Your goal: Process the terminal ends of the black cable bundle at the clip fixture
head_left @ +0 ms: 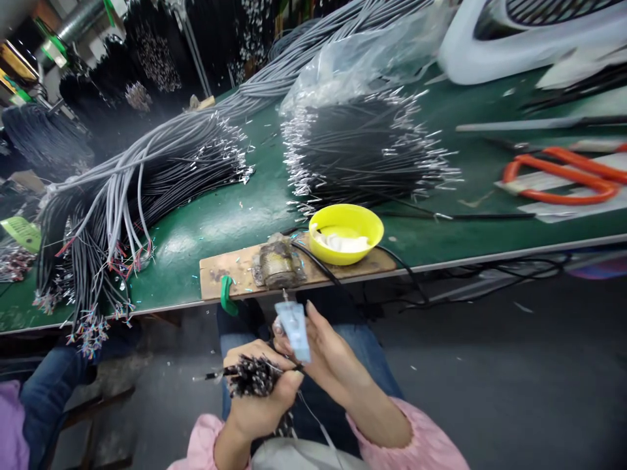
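Observation:
My left hand [264,401] is closed around a bundle of thin black cables [255,376], their cut ends facing up. A single black cable end sticks out from the bundle on the left. My right hand [328,352] is curled close beside it, thumb raised, its other fingers partly behind a pale blue, slightly blurred piece [294,329]. That piece is at the shaft of a small, grimy motor [278,264]. Whatever lies between my right fingers is hidden. A thin pale strand [318,421] hangs below my hands.
The motor sits on a wooden board [230,271] with a green clamp [228,297] at the table edge. Beside it stands a yellow bowl [346,235] with white material. Cable piles [362,150], grey cables [196,124] and orange-handled scissors [563,176] lie on the green table [470,228]. Another person's leg [53,398] is at left.

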`<action>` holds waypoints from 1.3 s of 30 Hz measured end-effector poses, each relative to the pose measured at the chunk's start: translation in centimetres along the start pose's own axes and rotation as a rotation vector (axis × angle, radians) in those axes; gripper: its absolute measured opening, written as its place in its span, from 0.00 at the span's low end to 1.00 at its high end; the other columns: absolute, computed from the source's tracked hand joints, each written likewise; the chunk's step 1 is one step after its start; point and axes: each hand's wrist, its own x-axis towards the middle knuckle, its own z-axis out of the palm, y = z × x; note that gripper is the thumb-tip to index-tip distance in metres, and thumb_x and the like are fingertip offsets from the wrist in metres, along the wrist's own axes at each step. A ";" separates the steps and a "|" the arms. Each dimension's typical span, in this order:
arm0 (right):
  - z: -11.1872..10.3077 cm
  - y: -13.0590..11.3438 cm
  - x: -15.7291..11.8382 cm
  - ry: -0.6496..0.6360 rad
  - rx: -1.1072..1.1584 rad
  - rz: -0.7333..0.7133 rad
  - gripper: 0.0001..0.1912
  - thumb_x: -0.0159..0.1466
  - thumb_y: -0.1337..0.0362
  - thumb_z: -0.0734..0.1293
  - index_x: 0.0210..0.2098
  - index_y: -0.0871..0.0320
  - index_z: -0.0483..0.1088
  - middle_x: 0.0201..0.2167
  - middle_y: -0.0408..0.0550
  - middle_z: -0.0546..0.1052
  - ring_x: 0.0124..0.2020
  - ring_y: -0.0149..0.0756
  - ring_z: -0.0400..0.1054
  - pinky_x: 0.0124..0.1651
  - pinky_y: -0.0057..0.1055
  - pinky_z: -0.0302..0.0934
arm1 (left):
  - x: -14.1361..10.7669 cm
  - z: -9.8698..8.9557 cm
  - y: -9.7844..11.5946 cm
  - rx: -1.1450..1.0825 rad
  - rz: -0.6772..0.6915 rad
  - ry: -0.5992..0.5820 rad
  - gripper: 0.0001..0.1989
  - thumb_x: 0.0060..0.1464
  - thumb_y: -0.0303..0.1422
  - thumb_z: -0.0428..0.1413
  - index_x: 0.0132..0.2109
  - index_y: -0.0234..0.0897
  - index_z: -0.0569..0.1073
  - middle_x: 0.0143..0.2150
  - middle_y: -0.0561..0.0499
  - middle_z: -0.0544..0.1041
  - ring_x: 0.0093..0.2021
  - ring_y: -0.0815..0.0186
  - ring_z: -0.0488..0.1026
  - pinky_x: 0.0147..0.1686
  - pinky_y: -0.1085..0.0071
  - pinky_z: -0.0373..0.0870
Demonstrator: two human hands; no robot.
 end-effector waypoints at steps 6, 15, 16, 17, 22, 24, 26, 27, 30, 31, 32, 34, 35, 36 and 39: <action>-3.2 2.8 -1.3 0.087 -0.335 -0.161 0.22 0.49 0.43 0.69 0.19 0.57 0.71 0.17 0.43 0.70 0.21 0.33 0.63 0.28 0.30 0.60 | -1.3 -0.2 -0.8 -0.131 -0.076 -0.003 0.04 0.35 0.30 0.63 0.19 0.40 0.75 0.20 0.51 0.77 0.24 0.61 0.73 0.30 0.66 0.72; -4.1 7.4 -5.2 -0.141 -0.962 -0.212 0.19 0.48 0.62 0.68 0.41 0.58 0.70 0.37 0.51 0.77 0.41 0.47 0.70 0.45 0.36 0.65 | -1.8 1.1 -0.8 -0.356 -0.327 0.296 0.12 0.38 0.37 0.63 0.27 0.35 0.68 0.14 0.60 0.64 0.12 0.77 0.56 0.13 0.77 0.57; -4.1 7.8 -5.5 -0.153 -0.964 -0.167 0.18 0.50 0.63 0.66 0.42 0.59 0.70 0.35 0.50 0.77 0.39 0.45 0.71 0.43 0.35 0.65 | -1.9 0.9 -0.5 -0.383 -0.385 0.275 0.13 0.36 0.35 0.64 0.27 0.35 0.68 0.14 0.60 0.65 0.13 0.75 0.59 0.15 0.77 0.60; -4.2 8.2 -5.8 -0.170 -0.960 -0.128 0.18 0.52 0.62 0.65 0.43 0.59 0.70 0.34 0.50 0.77 0.38 0.45 0.71 0.43 0.35 0.66 | -2.1 0.6 -0.4 -0.422 -0.426 0.240 0.13 0.35 0.34 0.64 0.26 0.35 0.68 0.14 0.60 0.65 0.14 0.74 0.61 0.17 0.77 0.62; -5.5 8.6 -7.2 -0.278 -0.966 -0.042 0.16 0.53 0.62 0.65 0.41 0.59 0.73 0.34 0.50 0.77 0.38 0.44 0.70 0.41 0.35 0.66 | -4.7 0.1 -3.5 -0.674 -0.441 -0.079 0.13 0.36 0.36 0.66 0.23 0.32 0.72 0.16 0.52 0.72 0.20 0.70 0.70 0.25 0.74 0.67; -6.0 7.7 -7.5 -0.325 -0.999 -0.014 0.10 0.50 0.63 0.68 0.33 0.57 0.74 0.30 0.47 0.77 0.33 0.43 0.70 0.37 0.33 0.67 | -5.9 0.5 -5.7 -0.808 -0.512 -0.212 0.16 0.30 0.37 0.68 0.21 0.32 0.71 0.16 0.51 0.73 0.13 0.74 0.64 0.19 0.75 0.63; -6.3 6.4 -7.6 -0.360 -1.030 -0.008 0.05 0.47 0.66 0.71 0.26 0.56 0.74 0.28 0.45 0.77 0.30 0.42 0.69 0.35 0.32 0.66 | -6.8 1.1 -7.3 -0.878 -0.576 -0.256 0.18 0.26 0.38 0.69 0.19 0.32 0.70 0.16 0.51 0.74 0.12 0.74 0.63 0.17 0.75 0.62; -6.4 5.7 -7.6 -0.369 -1.048 -0.014 0.05 0.46 0.67 0.72 0.24 0.55 0.74 0.28 0.45 0.77 0.30 0.41 0.69 0.35 0.32 0.65 | -7.1 1.3 -7.8 -0.882 -0.591 -0.272 0.18 0.25 0.39 0.69 0.19 0.32 0.70 0.15 0.51 0.73 0.12 0.73 0.64 0.17 0.75 0.62; -6.2 4.4 -7.3 -0.343 -1.130 -0.048 0.03 0.47 0.67 0.72 0.20 0.54 0.73 0.26 0.44 0.78 0.29 0.42 0.70 0.35 0.31 0.64 | -7.2 1.6 -7.7 -0.839 -0.585 -0.260 0.17 0.28 0.40 0.68 0.19 0.31 0.72 0.12 0.52 0.71 0.13 0.71 0.67 0.21 0.73 0.65; -6.1 4.2 -7.2 -0.310 -1.165 -0.072 0.05 0.49 0.65 0.71 0.18 0.54 0.72 0.24 0.44 0.77 0.28 0.41 0.70 0.34 0.32 0.64 | -7.0 1.5 -7.2 -0.816 -0.572 -0.240 0.16 0.30 0.40 0.68 0.20 0.31 0.73 0.13 0.52 0.72 0.15 0.70 0.68 0.23 0.73 0.67; -6.0 4.2 -7.0 -0.274 -1.199 -0.103 0.08 0.51 0.64 0.70 0.17 0.54 0.71 0.22 0.44 0.76 0.26 0.41 0.69 0.33 0.32 0.63 | -6.6 1.3 -6.6 -0.786 -0.552 -0.224 0.16 0.32 0.39 0.68 0.21 0.30 0.74 0.14 0.51 0.73 0.16 0.70 0.69 0.25 0.72 0.68; -5.8 4.5 -6.6 -0.205 -1.248 -0.179 0.12 0.54 0.61 0.68 0.16 0.54 0.70 0.19 0.45 0.75 0.25 0.41 0.69 0.33 0.33 0.62 | -5.7 0.7 -5.1 -0.681 -0.480 -0.136 0.13 0.37 0.37 0.66 0.24 0.31 0.75 0.19 0.50 0.76 0.22 0.68 0.72 0.32 0.70 0.70; -5.6 4.7 -6.4 -0.180 -1.259 -0.218 0.11 0.55 0.61 0.67 0.18 0.54 0.71 0.20 0.46 0.75 0.26 0.42 0.69 0.33 0.34 0.62 | -5.2 0.5 -4.4 -0.621 -0.433 -0.101 0.13 0.38 0.38 0.66 0.23 0.31 0.75 0.19 0.50 0.75 0.23 0.67 0.72 0.34 0.68 0.70; -5.4 4.8 -6.2 -0.159 -1.264 -0.251 0.09 0.55 0.60 0.67 0.20 0.54 0.73 0.22 0.47 0.76 0.27 0.43 0.70 0.34 0.34 0.62 | -4.8 0.3 -3.7 -0.574 -0.416 -0.056 0.13 0.38 0.38 0.65 0.23 0.32 0.75 0.19 0.51 0.75 0.23 0.67 0.72 0.34 0.68 0.71; -5.1 4.7 -5.7 -0.096 -1.288 -0.302 0.07 0.56 0.60 0.67 0.26 0.54 0.75 0.25 0.49 0.77 0.28 0.44 0.71 0.33 0.35 0.62 | -4.2 0.1 -2.9 -0.514 -0.375 0.129 0.13 0.36 0.38 0.65 0.22 0.33 0.73 0.20 0.53 0.75 0.22 0.68 0.71 0.30 0.70 0.71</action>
